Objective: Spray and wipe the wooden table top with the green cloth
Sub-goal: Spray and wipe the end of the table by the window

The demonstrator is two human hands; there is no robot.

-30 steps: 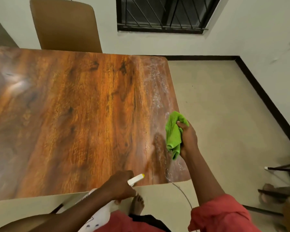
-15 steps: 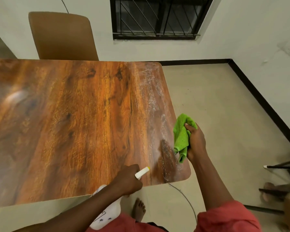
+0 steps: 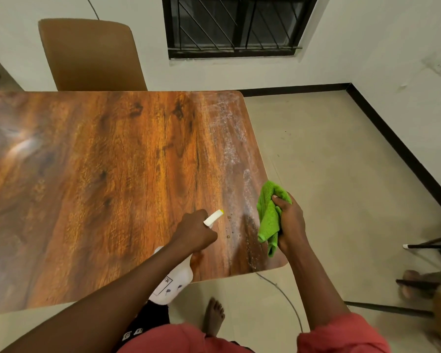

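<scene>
Both hands are holding something. The left hand (image 3: pixel 195 233) is curled tightly around the neck of a white spray bottle (image 3: pixel 174 280). The nozzle (image 3: pixel 213 217), which has a yellow tip, sticks out past the knuckles and points toward the right hand. The body of the bottle hangs under the left wrist, across the near edge of the wooden table top (image 3: pixel 99 187).

The right hand (image 3: pixel 290 222) grasps a bunched green cloth (image 3: pixel 269 217), with the thumb pressed on the upper fold. The cloth hangs on the left side of this hand, over the near right corner of the table (I cannot tell if it touches the wood).

Small droplets (image 3: pixel 230 226) lie on the wood between the two hands, just in front of the nozzle. From there a whitish wet band (image 3: pixel 229 138) runs away from the hands along the right edge of the table, up to the far corner.

Far beyond the left hand, a brown chair (image 3: pixel 91 54) stands at the far edge of the table. A barred window (image 3: pixel 234 24) is in the wall beyond the right hand. Below the hands, a bare foot (image 3: pixel 214 317) stands on the pale floor, and a thin cable (image 3: pixel 283 294) curves under the right forearm. That arm has a red sleeve (image 3: pixel 341 335).
</scene>
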